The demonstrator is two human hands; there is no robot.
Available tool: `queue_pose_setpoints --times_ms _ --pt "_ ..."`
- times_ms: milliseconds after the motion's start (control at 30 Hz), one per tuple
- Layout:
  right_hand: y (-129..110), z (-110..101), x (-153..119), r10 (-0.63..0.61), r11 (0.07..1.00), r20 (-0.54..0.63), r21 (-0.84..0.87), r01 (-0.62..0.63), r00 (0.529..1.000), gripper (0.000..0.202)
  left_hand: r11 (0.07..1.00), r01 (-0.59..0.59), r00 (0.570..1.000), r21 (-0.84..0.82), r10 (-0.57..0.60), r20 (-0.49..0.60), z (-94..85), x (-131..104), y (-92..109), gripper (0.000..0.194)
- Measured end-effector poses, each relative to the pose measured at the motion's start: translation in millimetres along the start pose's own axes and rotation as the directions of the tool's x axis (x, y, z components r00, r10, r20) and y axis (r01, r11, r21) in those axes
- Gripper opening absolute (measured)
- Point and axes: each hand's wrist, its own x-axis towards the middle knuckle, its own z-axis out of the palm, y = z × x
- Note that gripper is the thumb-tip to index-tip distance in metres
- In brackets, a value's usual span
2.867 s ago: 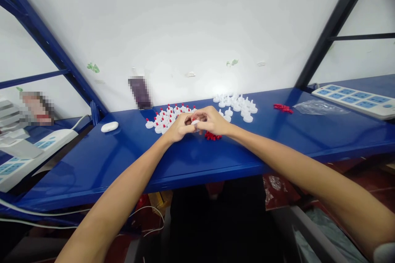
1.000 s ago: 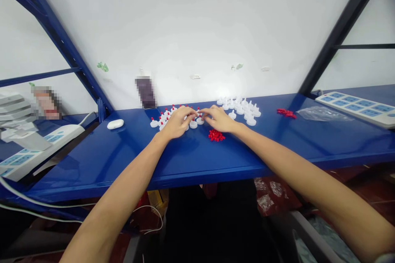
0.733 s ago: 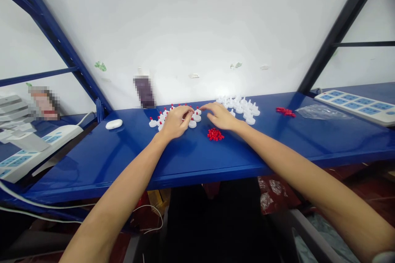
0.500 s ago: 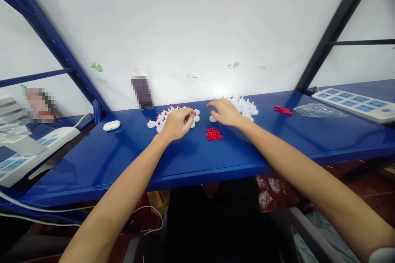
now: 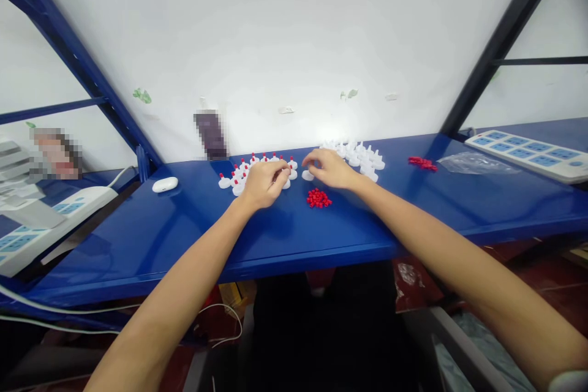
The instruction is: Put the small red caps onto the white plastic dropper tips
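My right hand (image 5: 329, 168) is closed at the fingertips on a white nozzle cap (image 5: 307, 176), which sits low over the blue table beside the small heap of red tips (image 5: 318, 198). Just left of it, my left hand (image 5: 267, 184) has its thumb and fingers drawn together; whatever lies between them is too small to make out. Around and behind that hand stand several white nozzle caps with red tips (image 5: 225, 182), partly covered by it. Several plain white nozzle caps (image 5: 369, 170) are grouped behind and right of my right hand.
Further right lie more red pieces (image 5: 422, 163) and a clear plastic bag (image 5: 473, 163). A white power strip (image 5: 533, 156) rests at the far right. On the left is a white oval case (image 5: 165, 184). A blurred dark phone-like object (image 5: 211, 135) leans on the wall.
My right hand has shifted left a little, and the white nozzle cap at its fingertips has moved with it toward the left hand. My left hand has hardly moved.
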Motion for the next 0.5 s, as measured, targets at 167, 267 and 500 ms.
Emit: queue_pose_setpoints --times_ms 167,267,500 --pt "-21.0 11.1 -0.4 -0.04 0.933 -0.073 0.354 0.063 0.997 0.024 0.978 0.127 0.99 0.166 -0.136 0.042 -6.9 -0.4 -8.9 0.036" --pt "-31.8 17.1 -1.6 -0.039 0.89 -0.103 0.449 0.082 0.994 0.019 0.975 0.137 0.987 0.176 -0.148 0.055 -9.4 -1.1 -12.9 0.042" --pt "-35.5 17.2 -0.2 0.021 0.751 -0.083 0.66 0.039 0.996 0.035 0.991 0.043 0.999 0.127 -0.045 0.012 -6.0 -2.0 -10.6 0.03"
